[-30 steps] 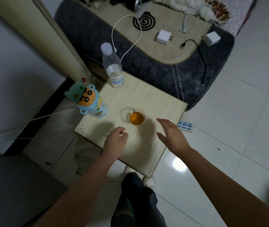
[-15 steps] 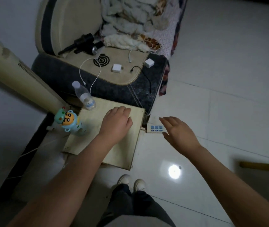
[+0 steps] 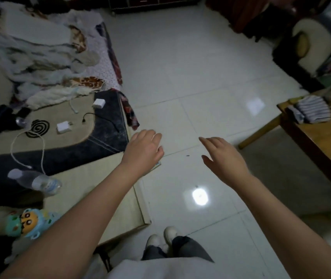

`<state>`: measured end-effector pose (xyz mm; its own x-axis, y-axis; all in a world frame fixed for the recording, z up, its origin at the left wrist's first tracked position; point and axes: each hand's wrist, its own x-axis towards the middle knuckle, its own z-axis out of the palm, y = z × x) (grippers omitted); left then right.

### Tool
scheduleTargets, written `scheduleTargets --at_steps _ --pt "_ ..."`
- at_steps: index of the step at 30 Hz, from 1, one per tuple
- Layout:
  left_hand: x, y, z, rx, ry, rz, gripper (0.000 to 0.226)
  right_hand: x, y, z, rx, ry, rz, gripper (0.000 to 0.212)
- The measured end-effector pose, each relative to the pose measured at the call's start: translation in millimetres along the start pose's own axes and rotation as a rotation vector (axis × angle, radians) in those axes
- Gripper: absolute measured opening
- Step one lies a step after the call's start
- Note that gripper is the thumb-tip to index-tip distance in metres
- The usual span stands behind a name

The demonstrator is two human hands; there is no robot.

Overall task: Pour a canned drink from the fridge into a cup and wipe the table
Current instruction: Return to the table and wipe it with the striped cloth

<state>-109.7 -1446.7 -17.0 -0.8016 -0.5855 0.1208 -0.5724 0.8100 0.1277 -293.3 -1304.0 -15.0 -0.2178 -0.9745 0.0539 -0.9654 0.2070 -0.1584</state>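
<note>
The small light wooden table lies at the lower left. My left hand hovers over its far right corner, fingers relaxed, holding nothing. My right hand is out over the white tiled floor, fingers spread and empty. The cup with the amber drink is hidden, likely behind my left arm. No can and no fridge are in view. A grey striped cloth lies on a larger wooden table at the right.
On the small table stand a water bottle and a cartoon-figure bottle. A sofa with chargers, cables and blankets sits at the left. A chair stands at the far right. My feet are on the tiles.
The view has swung up and to the right, away from the small table toward the open floor. Both hands have moved right with it; the cup has gone out of sight.
</note>
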Motion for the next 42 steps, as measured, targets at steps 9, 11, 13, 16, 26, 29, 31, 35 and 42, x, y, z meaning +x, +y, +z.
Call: scheduleTargets --at_steps 9,11,13,16,26,29,31,35,42 --pt "26 99 13 -0.055 -0.099 0.337 0.040 -129 35 -22 -0.060 -0.022 0.461 0.055" --pt "26 127 16 -0.077 -0.095 0.414 0.032 -160 40 -25 -0.051 -0.021 0.553 0.056" --pt "24 158 18 -0.112 -0.091 0.487 0.028 -194 45 -29 -0.054 -0.012 0.632 0.055" --pt "16 209 21 -0.147 -0.094 0.577 0.031 -250 52 -35 -0.061 0.006 0.746 0.054" --pt "-50 389 35 -0.224 -0.157 0.872 0.039 -445 59 -50 -0.034 0.113 1.099 0.049" --pt "-69 433 40 -0.242 -0.171 0.958 0.040 -495 58 -49 -0.021 0.182 1.197 0.048" --pt "-80 460 43 -0.243 -0.181 1.016 0.039 -524 56 -48 -0.026 0.236 1.249 0.048" --pt "-101 507 48 -0.230 -0.206 1.103 0.037 -574 53 -44 -0.016 0.302 1.352 0.047" --pt "-114 572 61 -0.206 -0.249 1.170 0.043 -626 69 -39 0.027 0.329 1.470 0.047"
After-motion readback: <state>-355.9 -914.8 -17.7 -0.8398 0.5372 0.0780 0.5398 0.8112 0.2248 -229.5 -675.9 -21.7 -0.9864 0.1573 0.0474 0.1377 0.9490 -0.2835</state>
